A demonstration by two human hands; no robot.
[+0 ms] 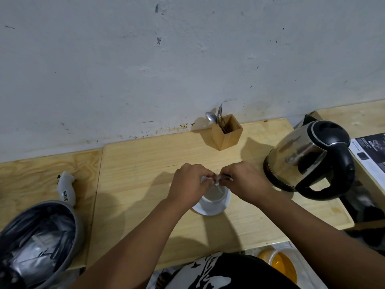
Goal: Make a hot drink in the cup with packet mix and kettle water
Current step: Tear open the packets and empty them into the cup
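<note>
A white cup (215,195) stands on a white saucer (210,210) in the middle of the wooden table. Right above the cup's mouth, my left hand (190,182) and my right hand (242,180) meet, both pinching a small pale packet (218,180) between their fingertips. Most of the packet is hidden by my fingers, and I cannot tell whether it is torn. A steel kettle (308,157) with a black lid and handle sits to the right of the cup.
A wooden holder (227,132) with spoons stands at the wall behind the cup. A grey bin (39,243) lined with a plastic bag is at the lower left, a white tool (66,188) beside it. A printed box (370,153) lies at the far right.
</note>
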